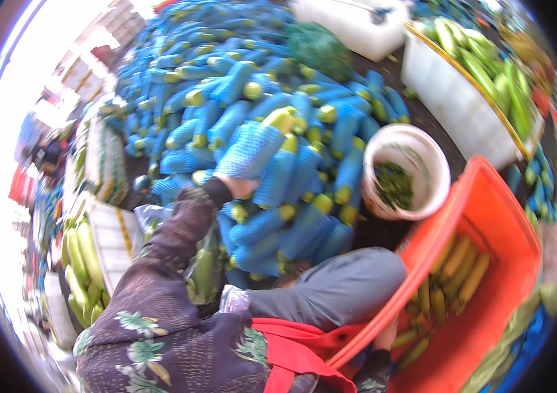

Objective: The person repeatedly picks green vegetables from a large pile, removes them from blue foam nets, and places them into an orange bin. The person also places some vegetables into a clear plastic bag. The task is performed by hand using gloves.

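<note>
My left hand [239, 185] reaches over a heap of zucchini in blue foam net sleeves [200, 73]. It grips the near end of one netted zucchini [254, 147], whose pale green tip sticks out at the far end; the fingers are mostly hidden under the net. My right hand [385, 336] is inside the orange plastic tub [499, 206], partly covered by its near rim. Close beside that hand lie bare zucchini [413, 351], with more of them [460, 270] deeper in the tub. Whether its fingers hold anything cannot be made out.
A white bucket [438, 167] with green scraps stands between heap and tub. White foam boxes of bare zucchini stand at the right [445, 103] and left [111, 236]. A green mesh bundle [318, 49] lies on the heap. My bent knee [381, 270] is against the tub.
</note>
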`<move>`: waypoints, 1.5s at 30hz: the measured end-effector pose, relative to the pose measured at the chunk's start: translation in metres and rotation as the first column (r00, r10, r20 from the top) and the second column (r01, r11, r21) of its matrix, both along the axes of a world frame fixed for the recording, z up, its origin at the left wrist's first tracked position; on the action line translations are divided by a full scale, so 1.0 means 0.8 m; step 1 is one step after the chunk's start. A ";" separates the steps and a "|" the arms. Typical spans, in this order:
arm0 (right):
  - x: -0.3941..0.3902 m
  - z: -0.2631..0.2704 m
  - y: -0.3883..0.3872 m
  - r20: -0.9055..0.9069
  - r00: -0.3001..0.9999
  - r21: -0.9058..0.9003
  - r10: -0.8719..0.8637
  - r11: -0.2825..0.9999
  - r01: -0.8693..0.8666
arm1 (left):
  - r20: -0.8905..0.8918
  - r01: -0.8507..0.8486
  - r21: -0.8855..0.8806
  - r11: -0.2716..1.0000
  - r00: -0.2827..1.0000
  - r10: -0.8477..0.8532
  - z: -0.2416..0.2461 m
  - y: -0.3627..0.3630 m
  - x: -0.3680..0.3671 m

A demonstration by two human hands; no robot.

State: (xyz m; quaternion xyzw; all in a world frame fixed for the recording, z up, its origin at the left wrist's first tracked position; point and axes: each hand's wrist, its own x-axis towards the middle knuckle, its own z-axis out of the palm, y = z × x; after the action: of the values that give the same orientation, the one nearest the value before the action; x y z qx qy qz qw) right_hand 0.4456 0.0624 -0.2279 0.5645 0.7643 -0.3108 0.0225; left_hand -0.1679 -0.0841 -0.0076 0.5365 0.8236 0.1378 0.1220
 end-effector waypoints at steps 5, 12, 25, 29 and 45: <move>-0.031 -0.070 0.010 0.148 0.986 -0.113 0.079 0.992 -0.063 | -0.163 -0.041 -0.495 0.868 0.986 -0.046 0.002 0.008 0.010; -0.138 0.146 0.087 -0.298 0.955 0.045 0.000 0.999 0.014 | 0.243 0.124 -0.242 0.962 0.968 -0.064 0.094 0.005 0.166; -0.183 0.374 -0.067 -0.645 0.708 0.291 0.286 0.950 -0.118 | 0.818 -0.015 0.288 0.958 0.523 -0.237 0.116 0.056 0.428; -0.172 0.374 -0.098 -0.713 0.673 0.227 0.198 0.973 -0.045 | 0.774 0.050 0.372 0.927 0.535 -0.339 0.113 0.061 0.408; -0.167 0.428 -0.113 -0.780 0.206 -0.607 -0.591 0.794 -0.018 | 0.966 0.073 0.220 0.973 -0.158 -0.207 0.177 0.047 0.379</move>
State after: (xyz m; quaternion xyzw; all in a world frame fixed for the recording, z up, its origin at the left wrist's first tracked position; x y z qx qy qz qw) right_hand 0.3122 -0.0281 0.1145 0.3714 0.3849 -0.7651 -0.3585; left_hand 0.1352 -0.0462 0.1338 0.3378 0.3772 0.5169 0.6903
